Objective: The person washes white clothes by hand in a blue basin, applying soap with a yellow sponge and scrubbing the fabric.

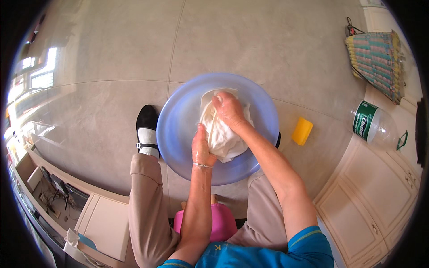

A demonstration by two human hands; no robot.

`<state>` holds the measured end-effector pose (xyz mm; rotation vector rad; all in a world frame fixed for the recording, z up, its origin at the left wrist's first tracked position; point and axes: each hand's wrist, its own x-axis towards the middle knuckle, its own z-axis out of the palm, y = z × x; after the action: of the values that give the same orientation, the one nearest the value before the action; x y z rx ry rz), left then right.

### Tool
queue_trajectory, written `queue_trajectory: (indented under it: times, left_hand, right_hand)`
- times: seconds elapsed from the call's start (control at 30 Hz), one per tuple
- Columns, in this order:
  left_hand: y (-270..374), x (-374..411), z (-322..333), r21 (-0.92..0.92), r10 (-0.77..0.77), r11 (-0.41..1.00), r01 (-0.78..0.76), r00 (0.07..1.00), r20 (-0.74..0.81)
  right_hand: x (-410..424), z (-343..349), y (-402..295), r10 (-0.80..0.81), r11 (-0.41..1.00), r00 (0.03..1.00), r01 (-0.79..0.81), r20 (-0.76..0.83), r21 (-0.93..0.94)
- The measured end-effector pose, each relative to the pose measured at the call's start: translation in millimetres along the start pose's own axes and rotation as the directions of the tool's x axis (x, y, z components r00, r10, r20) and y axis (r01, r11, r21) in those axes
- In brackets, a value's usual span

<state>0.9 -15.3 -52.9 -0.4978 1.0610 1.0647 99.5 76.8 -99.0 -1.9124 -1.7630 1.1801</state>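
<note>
A round blue plastic basin (pixel 174 134) stands on the floor between my feet. Inside it lies a bunched white cloth (pixel 224 137), wet and folded over itself. My left hand (pixel 202 147) grips the cloth's near left side, thumb pointing up, with a thin bracelet at the wrist. Farther up, my right hand (pixel 228 109) has its fingers curled on the cloth's upper part. Both hands look wet. The cloth and hands hide much of the basin's bottom.
A yellow bar, likely soap (pixel 302 131), lies on the tiled floor (pixel 234 40) right of the basin. Beyond it are a large clear bottle with a green label (pixel 365 120), a woven basket (pixel 373 63) and cream cabinets (pixel 365 201). A pink stool (pixel 223 221) is beneath me.
</note>
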Motion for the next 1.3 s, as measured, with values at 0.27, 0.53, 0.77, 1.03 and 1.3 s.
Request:
queue_trajectory:
  times: [0.27, 0.53, 0.77, 1.03, 1.3]
  left_hand:
    - [-1.0, 29.2, -57.6, -0.058, 0.022, 0.998, -0.026, 0.997, -0.076]
    - [2.7, 29.2, -67.5, -0.355, -0.032, 0.915, 0.194, 0.909, 0.416]
    - [-19.6, 7.3, -12.2, 0.208, 0.096, 0.973, -0.1, 0.995, 0.03]
    - [7.7, 3.5, -30.1, -0.053, -0.099, 0.994, 0.1, 0.995, 0.027]
    - [28.4, 14.3, -48.3, 0.006, -0.019, 1.0, 0.02, 0.987, -0.161]
  right_hand:
    - [-24.7, 2.4, -6.9, -0.183, 0.858, 0.892, 0.35, 0.413, -0.376]
    - [-102.7, -10.6, -60.5, -0.341, 0.939, 0.897, 0.341, 0.283, 0.051]
    - [-57.8, -0.8, -33.7, -0.116, 0.976, 0.993, 0.111, -0.015, -0.188]
    - [-28.8, 19.3, -42.3, -0.17, 0.979, 0.968, 0.187, 0.184, -0.081]
    - [-24.4, 32.5, -33.7, -0.293, 0.9, 0.906, 0.369, 0.306, -0.23]
